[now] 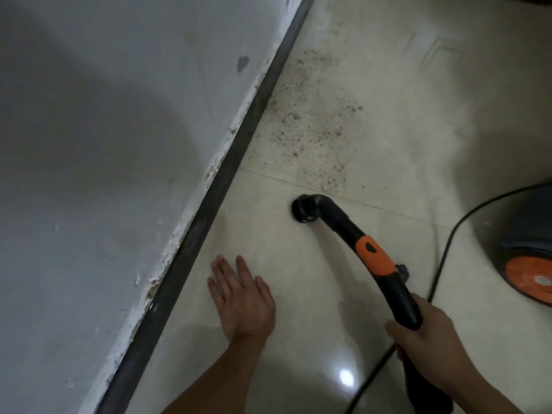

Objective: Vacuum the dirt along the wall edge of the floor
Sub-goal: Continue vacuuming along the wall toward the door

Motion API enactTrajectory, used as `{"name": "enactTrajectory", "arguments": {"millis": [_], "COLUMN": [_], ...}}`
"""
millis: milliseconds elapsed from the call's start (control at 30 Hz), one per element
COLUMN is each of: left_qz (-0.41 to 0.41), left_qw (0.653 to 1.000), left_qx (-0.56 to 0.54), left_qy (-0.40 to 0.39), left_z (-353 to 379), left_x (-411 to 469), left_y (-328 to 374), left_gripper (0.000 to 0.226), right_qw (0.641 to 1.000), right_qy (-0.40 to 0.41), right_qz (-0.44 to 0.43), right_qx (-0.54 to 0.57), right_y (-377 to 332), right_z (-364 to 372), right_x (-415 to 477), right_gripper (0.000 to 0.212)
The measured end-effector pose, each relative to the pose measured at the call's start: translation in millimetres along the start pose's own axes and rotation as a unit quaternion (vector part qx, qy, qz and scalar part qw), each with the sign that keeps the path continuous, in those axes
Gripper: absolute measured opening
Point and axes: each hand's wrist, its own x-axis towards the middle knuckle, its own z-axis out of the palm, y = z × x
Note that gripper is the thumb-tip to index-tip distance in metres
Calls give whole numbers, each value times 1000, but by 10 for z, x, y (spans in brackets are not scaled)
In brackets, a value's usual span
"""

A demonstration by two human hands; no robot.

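Observation:
A patch of brown dirt (310, 121) lies scattered on the pale floor tiles beside the dark skirting strip (227, 174) at the foot of the grey wall (104, 130). My right hand (427, 345) grips the black and orange vacuum handle (376, 264). Its round black nozzle (303, 209) sits on the tile just short of the dirt's near edge. My left hand (239, 297) rests flat on the floor with fingers straight, between the skirting and the vacuum tube.
The vacuum's dark body with an orange wheel (525, 264) stands at the right edge. A black cable (448, 243) runs over the tiles from it toward my right arm. The wall's lower edge has chipped paint.

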Motion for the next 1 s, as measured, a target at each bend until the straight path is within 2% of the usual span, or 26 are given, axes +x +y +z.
{"name": "enactTrajectory", "arguments": {"millis": [133,267,433,733,1000], "left_qz": [0,-2,-9,-6,-2], "left_qw": [1000,1000,1000,1000,1000], "left_qx": [-2,-7,-6,3,13], "left_qy": [-5,-7,-9,-11,-1], "left_z": [-20,-34,-38,-32,-17], "left_x": [-3,-5,6,8,10], "left_y": [0,6,11,25,24], "left_gripper": [65,65,64,64,61], "right_qw": [996,990,993,998,994], "right_qy": [50,74,60,-4,-75], "right_qz": [67,94,63,-5,-72], "right_qx": [10,78,82,57,45], "right_y": [215,-22,-337,-658,-1215], "right_z": [-379,-519,-239,228,605], "right_x": [-99,198,386,610,940], "right_gripper": [16,9,9,14,17]}}
